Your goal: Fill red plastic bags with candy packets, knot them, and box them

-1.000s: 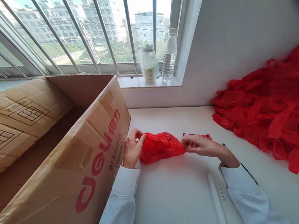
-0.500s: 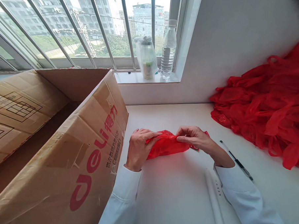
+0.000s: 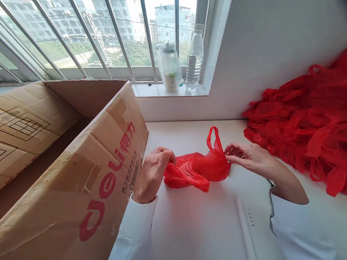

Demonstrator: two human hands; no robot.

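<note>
A red plastic bag lies bunched on the white table in front of me. One loop handle stands up at its right end, and another flap hangs toward me. My left hand is closed on the bag's left end; its fingertips are partly hidden behind the knuckles. At the right end, my right hand has thumb and fingers apart beside the bag's edge, close to or just touching it.
A large open cardboard box stands at left. A heap of red plastic bags fills the right side against the wall. On the windowsill are a water bottle and a bagged jar. A white strip runs along the table.
My right hand has moved right from the bag's middle to its right end, its pinch opened. A handle now stands up. My left hand has shifted slightly left and closed more tightly.
</note>
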